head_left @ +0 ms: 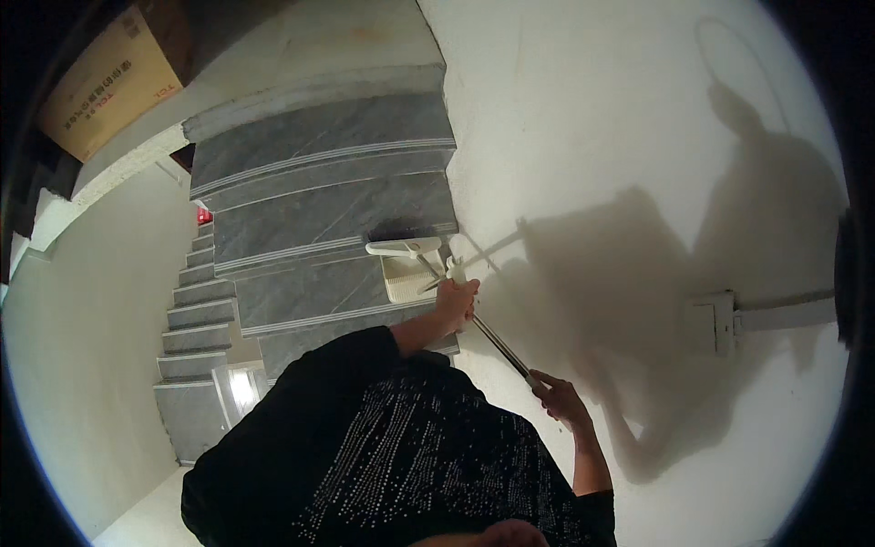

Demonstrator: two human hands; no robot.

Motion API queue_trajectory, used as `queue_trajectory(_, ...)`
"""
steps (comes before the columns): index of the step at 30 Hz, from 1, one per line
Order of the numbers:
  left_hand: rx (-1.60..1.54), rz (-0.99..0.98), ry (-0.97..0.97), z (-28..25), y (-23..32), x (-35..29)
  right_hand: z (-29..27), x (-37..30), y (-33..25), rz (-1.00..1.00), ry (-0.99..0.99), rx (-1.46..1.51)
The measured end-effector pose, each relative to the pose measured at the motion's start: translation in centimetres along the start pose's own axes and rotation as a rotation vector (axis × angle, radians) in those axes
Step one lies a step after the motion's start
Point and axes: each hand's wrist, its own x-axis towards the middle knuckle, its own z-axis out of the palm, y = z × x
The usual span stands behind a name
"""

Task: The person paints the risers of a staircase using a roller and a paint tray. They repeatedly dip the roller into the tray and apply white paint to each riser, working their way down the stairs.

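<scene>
A broom with a pale head [402, 247] and dark bristles rests against a grey stair step, just over a cream dustpan [410, 280] with a ridged inside. My left hand [455, 304] is closed around the dustpan's pale-ended handle, close to the wall. The broom's metal stick [499, 345] runs slantwise past that hand; whether the left fingers also touch it is hidden. Lower right, my right hand [560, 399] is wrapped round the upper end of the broom stick.
Grey tiled stairs [319, 210] with striped edges rise ahead. A second flight [196, 314] lies lower at the left, with a small red thing [203, 216] at its far end. A cardboard box [109, 87] stands upper left. The white wall [583, 118] at right carries a box with conduit [720, 321].
</scene>
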Motion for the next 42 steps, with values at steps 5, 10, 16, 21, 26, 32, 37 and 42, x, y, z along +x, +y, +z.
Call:
queue_trajectory(5,-0.023,-0.008,0.018,-1.6,0.2,-1.5,2.1,5.7,-0.5,-0.213,0.055,0.001)
queue_trajectory(10,0.096,0.034,0.033,-2.4,-0.1,-2.6,7.5,16.3,0.5,-0.668,0.224,-0.16)
queue_trajectory(16,0.14,0.015,0.095,-4.3,1.6,-4.0,8.0,12.6,2.2,-0.438,0.03,-0.236)
queue_trajectory(21,0.022,0.002,0.063,-5.7,1.5,-3.4,2.8,1.4,-2.0,-0.079,-0.11,-0.105)
queue_trajectory(26,0.003,-0.085,0.081,-8.8,2.0,-3.9,1.0,0.5,-1.1,-0.298,-0.043,-0.221)
queue_trajectory(32,0.022,0.023,0.147,-12.0,4.4,-8.6,5.7,9.8,-6.4,-0.496,0.008,-0.258)
queue_trajectory(37,0.129,0.025,0.2,-16.0,3.6,-9.7,10.5,13.0,-13.5,-0.341,-0.207,-0.13)
queue_trajectory(42,0.193,-0.01,0.218,-17.9,4.9,-10.8,11.0,11.7,-10.5,-0.376,-0.235,-0.253)
